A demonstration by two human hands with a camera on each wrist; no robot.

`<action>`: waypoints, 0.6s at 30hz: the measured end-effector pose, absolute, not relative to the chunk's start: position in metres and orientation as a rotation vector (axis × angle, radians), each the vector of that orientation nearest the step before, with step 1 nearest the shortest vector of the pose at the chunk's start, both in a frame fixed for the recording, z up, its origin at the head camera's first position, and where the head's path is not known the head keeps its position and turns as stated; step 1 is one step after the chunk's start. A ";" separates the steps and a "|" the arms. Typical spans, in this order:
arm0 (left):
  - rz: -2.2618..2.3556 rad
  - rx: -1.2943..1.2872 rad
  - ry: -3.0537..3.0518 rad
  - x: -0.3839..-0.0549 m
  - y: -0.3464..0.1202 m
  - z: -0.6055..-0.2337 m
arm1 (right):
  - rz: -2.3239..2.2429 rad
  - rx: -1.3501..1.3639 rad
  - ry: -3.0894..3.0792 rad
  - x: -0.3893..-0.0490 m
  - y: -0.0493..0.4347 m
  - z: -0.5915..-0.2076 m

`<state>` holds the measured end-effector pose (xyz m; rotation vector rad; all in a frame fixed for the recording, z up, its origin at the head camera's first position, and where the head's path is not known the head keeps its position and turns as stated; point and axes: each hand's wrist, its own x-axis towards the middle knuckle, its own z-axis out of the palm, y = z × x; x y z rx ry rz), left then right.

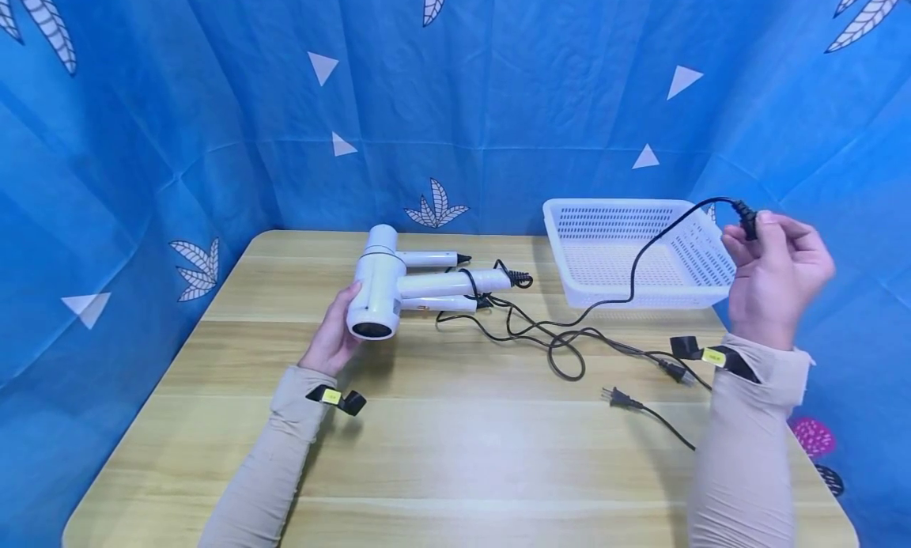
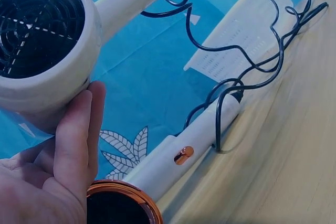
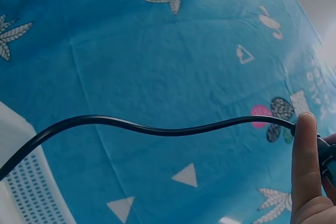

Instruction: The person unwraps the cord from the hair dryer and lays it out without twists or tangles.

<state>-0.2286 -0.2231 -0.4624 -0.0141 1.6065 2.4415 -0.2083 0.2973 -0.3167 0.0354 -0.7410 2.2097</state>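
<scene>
My left hand (image 1: 333,334) grips a white hair dryer (image 1: 377,291) by its barrel, holding it above the table with the handle pointing right. Under it, two more white handles show: a rear handle (image 1: 430,258) and a front handle (image 1: 437,303). In the left wrist view, a second dryer's copper-coloured rim (image 2: 155,208) and copper switch (image 2: 184,155) appear below the held one. Raised at the right, my right hand (image 1: 779,275) pinches a black plug (image 1: 746,218) between thumb and fingers. Its black cord (image 1: 632,283) arcs down past the basket; the plug's prongs are hidden.
A white perforated plastic basket (image 1: 676,297) stands at the table's back right. Tangled black cords (image 1: 569,338) lie mid-table, with one plug (image 1: 674,370) and another plug (image 1: 622,399) near the right forearm. Blue printed curtain (image 1: 455,97) surrounds the wooden table (image 1: 455,469).
</scene>
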 end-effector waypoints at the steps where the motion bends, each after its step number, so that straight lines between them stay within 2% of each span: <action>1: 2.441 -0.010 1.607 -0.228 -0.223 -0.462 | 2.206 0.050 -0.763 -0.209 0.294 -0.318; 18: 2.358 0.111 1.610 -0.224 -0.224 -0.461 | 2.231 0.118 -0.998 -0.226 0.262 -0.320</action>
